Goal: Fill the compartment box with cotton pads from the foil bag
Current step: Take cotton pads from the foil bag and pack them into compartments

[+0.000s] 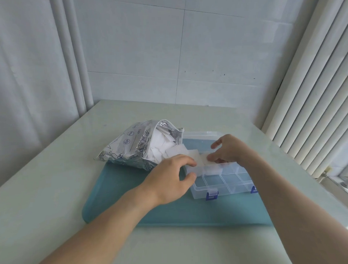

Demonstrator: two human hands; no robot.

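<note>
An open silver foil bag (pixel 128 147) lies on its side, white cotton pads (pixel 161 146) spilling from its mouth toward the clear compartment box (pixel 230 181). The box has blue latches and its lid folded back. White pads fill its back-row compartments (pixel 212 170); the front cells look bare. My left hand (pixel 171 179) curls at the box's left corner, fingertips on a white pad (pixel 195 157). My right hand (pixel 227 149) hovers over the back row and pinches a pad (pixel 204 160) between thumb and fingers.
Box and bag rest on a teal mat (pixel 116 193) on a pale table (pixel 43 195). A tiled wall stands behind, with vertical blinds (pixel 315 87) and a window sill at the right.
</note>
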